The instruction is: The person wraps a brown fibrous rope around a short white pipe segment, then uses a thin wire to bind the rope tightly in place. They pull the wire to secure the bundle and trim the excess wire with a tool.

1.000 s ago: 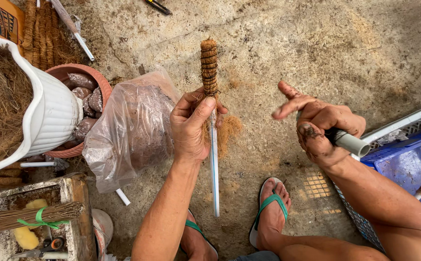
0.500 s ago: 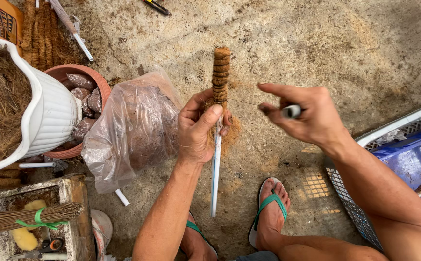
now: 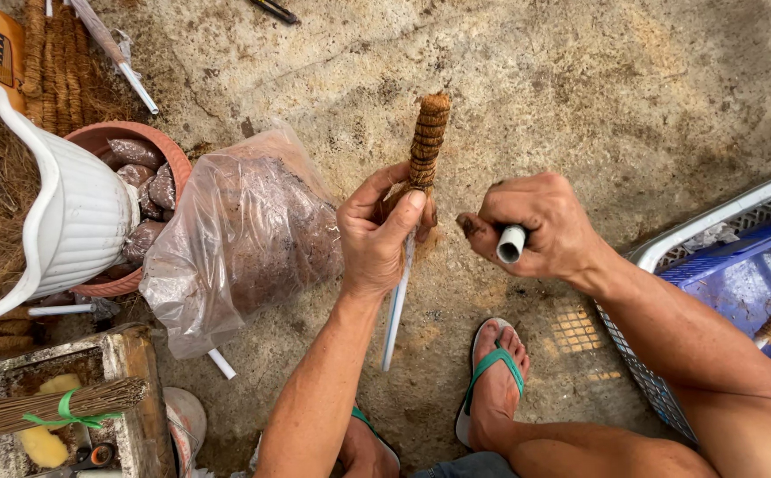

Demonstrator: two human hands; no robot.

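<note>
I saw my left hand (image 3: pixel 376 235) grip a smooth white plastic rod (image 3: pixel 396 310) wound with rough, fibrous brown coir rope (image 3: pixel 427 137). My right hand (image 3: pixel 540 228) held a short matt white plastic tube (image 3: pixel 510 244). The floor (image 3: pixel 580 97) was rough, stained concrete. Nearby sat a glossy, crinkled clear plastic bag (image 3: pixel 244 235), a smooth white ribbed pot (image 3: pixel 80 221) and a blue plastic crate (image 3: pixel 739 257).
</note>
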